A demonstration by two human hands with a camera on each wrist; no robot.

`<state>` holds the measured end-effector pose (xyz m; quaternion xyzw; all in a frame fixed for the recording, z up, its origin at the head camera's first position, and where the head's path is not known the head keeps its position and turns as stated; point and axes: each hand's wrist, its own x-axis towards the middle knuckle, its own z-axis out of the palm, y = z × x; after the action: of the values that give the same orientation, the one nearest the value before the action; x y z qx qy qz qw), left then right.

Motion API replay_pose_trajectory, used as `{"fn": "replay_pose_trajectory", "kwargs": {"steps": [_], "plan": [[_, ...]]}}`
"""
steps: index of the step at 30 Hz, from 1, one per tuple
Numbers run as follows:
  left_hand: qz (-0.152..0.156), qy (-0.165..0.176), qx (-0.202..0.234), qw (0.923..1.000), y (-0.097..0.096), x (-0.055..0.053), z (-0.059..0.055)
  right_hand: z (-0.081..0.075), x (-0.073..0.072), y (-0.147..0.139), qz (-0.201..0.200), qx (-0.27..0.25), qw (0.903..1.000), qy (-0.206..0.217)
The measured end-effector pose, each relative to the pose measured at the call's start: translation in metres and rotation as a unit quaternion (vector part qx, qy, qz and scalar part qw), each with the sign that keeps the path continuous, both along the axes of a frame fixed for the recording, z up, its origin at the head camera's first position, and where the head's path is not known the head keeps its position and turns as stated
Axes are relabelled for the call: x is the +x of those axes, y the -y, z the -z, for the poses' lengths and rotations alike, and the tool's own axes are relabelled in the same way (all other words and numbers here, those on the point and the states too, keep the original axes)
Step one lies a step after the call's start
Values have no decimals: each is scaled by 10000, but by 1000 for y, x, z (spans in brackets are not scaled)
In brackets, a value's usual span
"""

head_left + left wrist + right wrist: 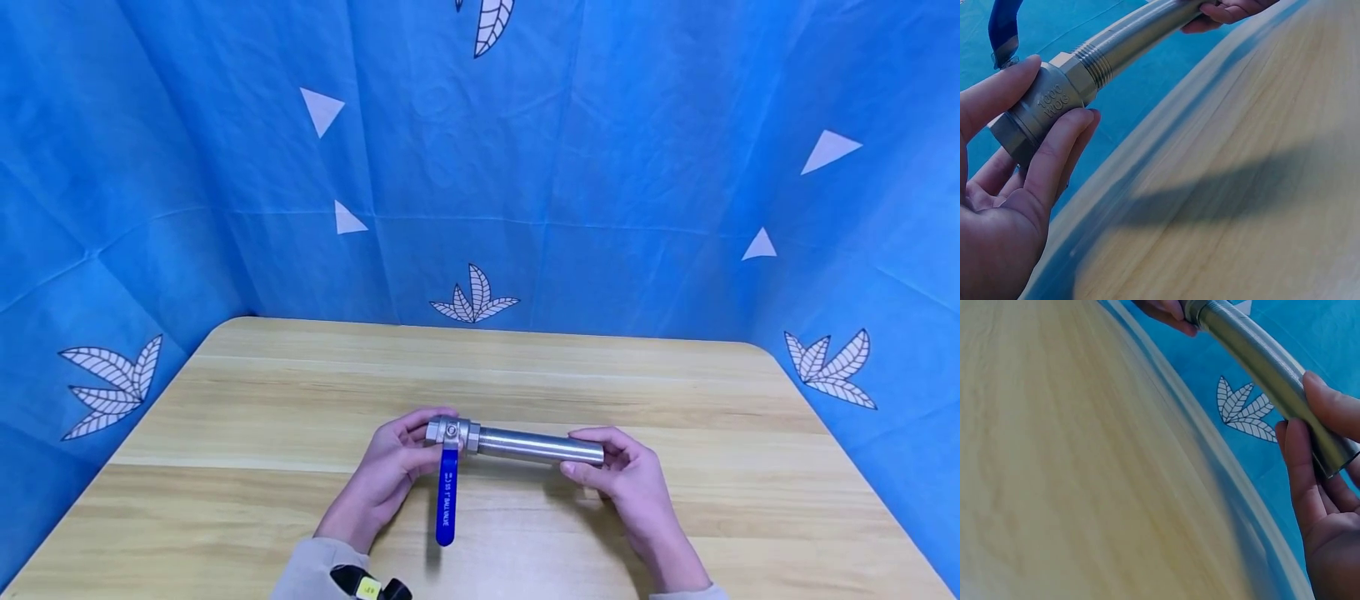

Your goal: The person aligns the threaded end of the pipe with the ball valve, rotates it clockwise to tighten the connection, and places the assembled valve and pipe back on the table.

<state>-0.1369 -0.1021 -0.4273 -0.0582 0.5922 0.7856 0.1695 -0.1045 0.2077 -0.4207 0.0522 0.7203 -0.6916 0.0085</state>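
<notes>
My left hand (390,463) grips a steel ball valve (1047,103) by its body, thumb on one side and fingers on the other. A blue lever handle (446,500) points from the valve toward me in the head view. Into the valve's right end runs a steel pipe (536,445), with some thread (1092,62) showing beside the hex end. Near the pipe's free end, my right hand (628,479) pinches it between thumb and fingers. Valve and pipe are held above the table, roughly level, and cast a shadow on it.
The pale wooden table (300,375) has rounded far corners. Blue cloth (465,167) with white triangles and leaf prints hangs behind it and along both sides. A black strap with a yellow label (369,588) sits at the left sleeve.
</notes>
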Motion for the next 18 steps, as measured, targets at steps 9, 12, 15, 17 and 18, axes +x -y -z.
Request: {"fn": "replay_pose_trajectory", "kwargs": {"steps": [9,12,15,17,18], "plan": [[52,-113,-15,9999,0,1,1,4,-2,6,124,-146,9991,391],[92,-159,-17,9998,1,2,1,5,-2,7,130,-144,9989,438],[78,-145,-10,9999,1,2,1,4,-2,8,110,-120,9989,439],[60,-136,9,9999,1,2,1,5,-2,8,41,-122,9991,397],[48,-121,26,9999,1,2,1,4,-1,8,-15,-124,9992,371]]}}
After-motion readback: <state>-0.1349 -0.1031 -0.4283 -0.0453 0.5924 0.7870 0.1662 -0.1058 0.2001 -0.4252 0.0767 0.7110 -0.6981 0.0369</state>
